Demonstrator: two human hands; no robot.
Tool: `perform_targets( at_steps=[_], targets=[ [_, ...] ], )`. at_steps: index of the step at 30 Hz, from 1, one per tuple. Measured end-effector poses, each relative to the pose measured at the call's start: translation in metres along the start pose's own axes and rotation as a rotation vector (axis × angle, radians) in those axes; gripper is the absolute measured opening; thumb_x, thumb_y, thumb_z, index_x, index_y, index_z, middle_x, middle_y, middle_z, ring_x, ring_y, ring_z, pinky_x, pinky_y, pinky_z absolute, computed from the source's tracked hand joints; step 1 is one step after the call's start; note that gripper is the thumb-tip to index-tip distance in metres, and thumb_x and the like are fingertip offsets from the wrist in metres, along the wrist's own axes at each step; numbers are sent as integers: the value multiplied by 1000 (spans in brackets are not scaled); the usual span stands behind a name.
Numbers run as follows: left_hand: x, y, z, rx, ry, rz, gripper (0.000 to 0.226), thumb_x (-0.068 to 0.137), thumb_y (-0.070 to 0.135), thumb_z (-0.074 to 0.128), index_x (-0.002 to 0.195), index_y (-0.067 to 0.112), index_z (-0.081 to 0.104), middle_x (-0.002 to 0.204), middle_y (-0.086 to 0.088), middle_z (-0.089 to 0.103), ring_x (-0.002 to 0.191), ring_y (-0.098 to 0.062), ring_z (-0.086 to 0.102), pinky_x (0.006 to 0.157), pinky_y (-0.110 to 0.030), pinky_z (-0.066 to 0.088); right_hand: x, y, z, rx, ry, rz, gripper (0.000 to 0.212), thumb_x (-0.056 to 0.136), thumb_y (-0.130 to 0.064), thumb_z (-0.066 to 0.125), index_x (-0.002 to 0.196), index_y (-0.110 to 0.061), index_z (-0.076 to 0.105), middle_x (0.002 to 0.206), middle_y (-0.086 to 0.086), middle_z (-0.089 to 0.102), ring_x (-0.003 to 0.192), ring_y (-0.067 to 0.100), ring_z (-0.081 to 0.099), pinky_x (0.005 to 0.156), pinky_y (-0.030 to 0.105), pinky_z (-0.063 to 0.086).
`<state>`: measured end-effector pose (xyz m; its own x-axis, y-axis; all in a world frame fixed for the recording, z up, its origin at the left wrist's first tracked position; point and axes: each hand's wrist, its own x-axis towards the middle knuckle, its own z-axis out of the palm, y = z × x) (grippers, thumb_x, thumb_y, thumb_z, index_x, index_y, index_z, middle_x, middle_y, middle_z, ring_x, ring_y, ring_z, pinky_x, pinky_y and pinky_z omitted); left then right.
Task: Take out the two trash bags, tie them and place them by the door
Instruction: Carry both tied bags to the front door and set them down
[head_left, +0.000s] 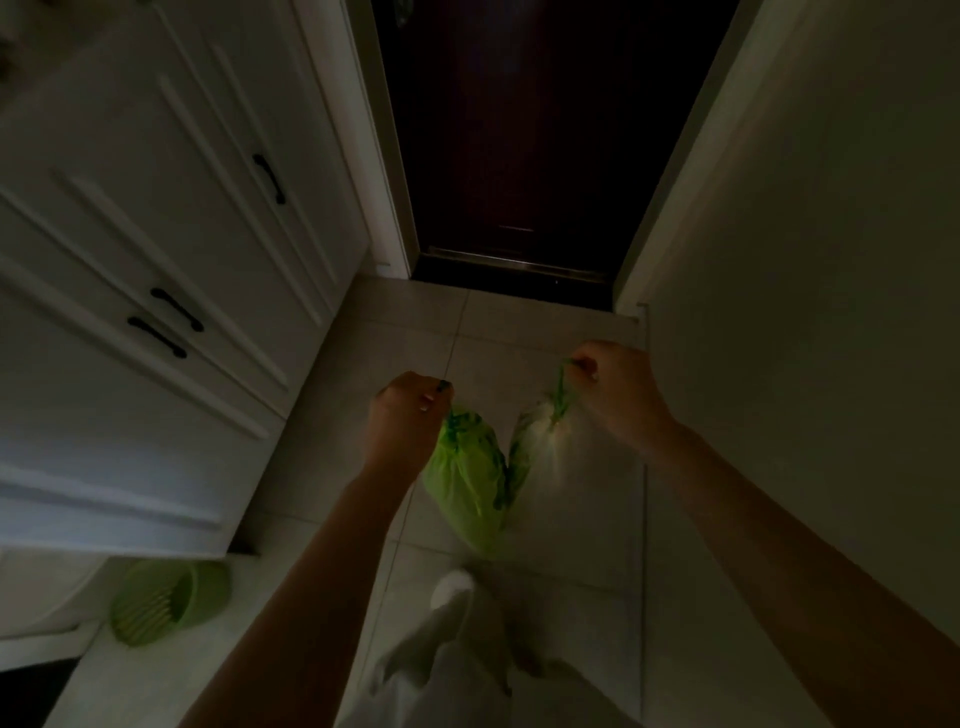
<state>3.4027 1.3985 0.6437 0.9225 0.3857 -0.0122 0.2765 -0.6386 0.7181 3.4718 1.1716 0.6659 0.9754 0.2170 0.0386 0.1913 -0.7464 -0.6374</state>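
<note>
Two green trash bags hang above the tiled floor in a dim hallway. My left hand (402, 415) is closed on the gathered top of the left trash bag (470, 483), which is bright green and full. My right hand (615, 387) pinches the twisted neck of the right trash bag (535, 441), which looks paler and more see-through. The two bags touch at their lower parts. The dark door (519, 145) stands shut straight ahead, a short way beyond the bags.
White cabinets (156, 249) with black handles line the left side. A plain wall (805, 260) closes the right. A green slipper (166, 603) lies on the floor at lower left. My light trousers and white sock (452, 587) show below the bags.
</note>
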Motion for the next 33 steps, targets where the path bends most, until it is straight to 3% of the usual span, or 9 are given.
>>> perform_targets(
  at_steps=[4,7,10,13,16,19,24,30,33],
  targets=[
    [71,10,24,-13,-23,-4,17,87,23,66,89,8,74,88,-9,70,68,-12,58,60,-18,40,78,19,4,-36,-8,15,12,86,-10,58,84,-5,68,82,12,69,74,24,63,66,30,46],
    [128,18,40,-27,-43,-20,16,87,20,66,89,6,75,88,-10,70,67,-12,57,56,-9,36,137,29,4,-33,-6,21,13,86,-6,58,89,-3,70,88,15,70,79,27,65,70,32,49],
    [183,25,52,-64,-54,-48,15,86,18,68,87,5,74,83,-10,69,66,-14,58,58,-18,40,193,34,4,-33,-3,33,15,85,-6,59,93,-1,70,92,18,71,83,30,66,77,38,53],
    [233,32,63,-99,-64,-81,14,86,16,68,89,4,74,81,-8,67,65,-15,59,61,-21,42,247,36,7,-41,-23,38,14,86,-5,59,93,2,69,92,20,70,82,32,65,74,37,50],
    [282,34,75,-117,-72,-116,13,85,18,69,87,6,73,77,-3,65,60,-6,57,57,-18,44,303,40,11,-44,-50,44,15,87,-6,59,96,2,69,93,20,70,83,31,65,71,31,46],
    [329,37,90,-130,-45,-155,14,86,19,68,86,6,72,76,-3,66,60,-8,59,63,-25,52,361,48,21,-21,-97,35,16,89,-8,58,98,1,68,94,18,70,84,29,65,71,27,44],
    [406,37,115,-90,13,-195,14,89,15,63,94,9,75,93,-6,69,71,-14,60,60,-18,42,457,65,40,6,-197,-10,14,88,-11,58,92,-5,70,88,13,72,82,25,67,70,29,49],
    [484,37,128,-71,137,-328,16,91,13,61,97,11,75,99,-8,68,75,-15,59,56,-14,36,564,68,60,9,-404,-72,24,90,-16,54,106,-6,69,100,13,71,93,24,66,77,29,51],
    [520,37,130,-84,210,-343,14,88,9,63,95,10,75,99,-12,70,76,-17,62,60,-19,39,612,63,71,14,-435,-121,27,91,-17,54,113,-6,66,106,14,70,97,24,66,79,27,50]
  ],
)
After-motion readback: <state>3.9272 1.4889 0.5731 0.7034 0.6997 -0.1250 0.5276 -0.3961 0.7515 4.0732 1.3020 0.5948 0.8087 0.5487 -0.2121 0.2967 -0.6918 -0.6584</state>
